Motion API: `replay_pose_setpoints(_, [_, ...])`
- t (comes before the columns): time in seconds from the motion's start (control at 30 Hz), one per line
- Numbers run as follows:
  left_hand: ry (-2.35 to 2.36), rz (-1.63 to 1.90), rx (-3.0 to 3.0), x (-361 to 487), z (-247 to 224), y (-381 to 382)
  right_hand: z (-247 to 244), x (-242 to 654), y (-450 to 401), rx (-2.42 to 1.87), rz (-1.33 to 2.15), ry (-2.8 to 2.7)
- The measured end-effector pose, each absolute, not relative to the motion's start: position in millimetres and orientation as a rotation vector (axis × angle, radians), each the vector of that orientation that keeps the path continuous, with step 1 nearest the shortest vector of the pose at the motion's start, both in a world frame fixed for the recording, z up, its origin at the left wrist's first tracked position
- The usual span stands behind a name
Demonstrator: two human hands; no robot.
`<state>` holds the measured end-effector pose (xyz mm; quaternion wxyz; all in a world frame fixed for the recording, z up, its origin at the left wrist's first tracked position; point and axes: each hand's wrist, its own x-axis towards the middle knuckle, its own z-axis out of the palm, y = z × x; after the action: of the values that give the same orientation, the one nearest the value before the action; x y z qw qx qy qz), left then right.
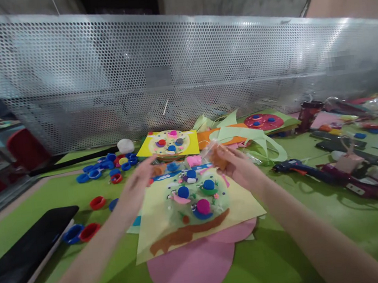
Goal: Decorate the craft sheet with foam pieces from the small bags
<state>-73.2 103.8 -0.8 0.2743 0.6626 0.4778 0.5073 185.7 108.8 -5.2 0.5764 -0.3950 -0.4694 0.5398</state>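
Observation:
A pale yellow sheet [158, 228] lies in front of me, decorated with blue, green and pink pieces and a brown strip along its near edge. My left hand [143, 172] is over its far left corner, near a small orange-brown item; its fingers are blurred, and whether it grips anything is unclear. At the far right corner, my right hand [236, 163] is closed on a clear plastic bag [218, 155] with orange-brown contents. Small blue and pink pieces [194, 160] lie between the hands. Pink paper [194, 269] shows beneath the sheet.
Blue and red rings [94, 173] and a black phone-like object [30, 252] are at left. A bright yellow card [191, 143] and green paper scraps [232, 134] lie behind. Glue guns [302, 169] with cords are at right. A perforated metal panel [167, 80] stands behind.

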Motion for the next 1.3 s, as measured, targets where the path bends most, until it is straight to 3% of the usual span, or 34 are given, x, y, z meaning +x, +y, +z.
replay_pose_setpoints(0.13, [1.236, 0.986, 2.014, -48.6, -3.0, 75.6, -13.3, 161.6, 90.6, -0.932, 1.397, -1.304])
replay_pose_setpoints(0.57, [1.042, 0.673, 2.342, -39.4, -7.1, 65.2, -8.3, 153.4, 74.3, -0.970, 1.104, -1.922])
replay_pose_setpoints(0.77, [0.958, 0.631, 2.439, -40.6, -11.6, 59.7, -3.7, 157.3, 68.4, -0.964, 0.946, -2.127])
replay_pose_setpoints(0.97, [0.921, 0.663, 2.525, -38.3, -15.6, 55.4, -1.5, 162.4, 68.7, -0.621, 0.644, -2.337])
replay_pose_setpoints(1.3, [0.990, 0.790, 2.321, -39.3, -12.7, 58.0, -0.3, 175.4, 75.8, -0.800, 0.533, -2.413])
